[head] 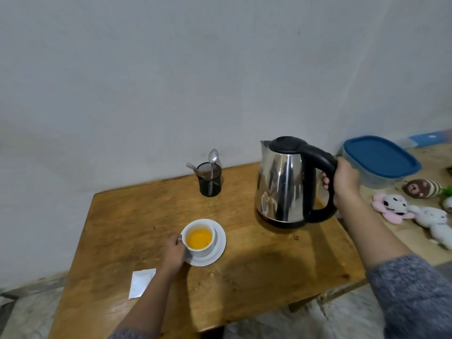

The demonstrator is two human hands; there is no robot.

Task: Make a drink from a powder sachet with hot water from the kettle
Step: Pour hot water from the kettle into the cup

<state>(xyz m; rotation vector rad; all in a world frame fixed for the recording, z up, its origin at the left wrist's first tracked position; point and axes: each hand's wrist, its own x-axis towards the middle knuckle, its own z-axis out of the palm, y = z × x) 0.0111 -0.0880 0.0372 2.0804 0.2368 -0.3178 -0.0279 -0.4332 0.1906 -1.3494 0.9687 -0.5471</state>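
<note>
A white cup [205,248] holding orange liquid stands on a white saucer [215,253] near the middle of the wooden table [256,277]. My left hand [173,255] grips the cup at its left side. A steel kettle [281,184] with a black lid and handle stands upright at the table's back right; my right hand [343,179] is wrapped around its handle. A white sachet [141,283] lies flat on the table to the left of my left forearm.
A black mesh holder [209,180] with a spoon and fork stands at the back by the wall. To the right, on another surface, are a blue-lidded plastic box [380,160] and several small plush toys [401,206]. The table's front edge is close.
</note>
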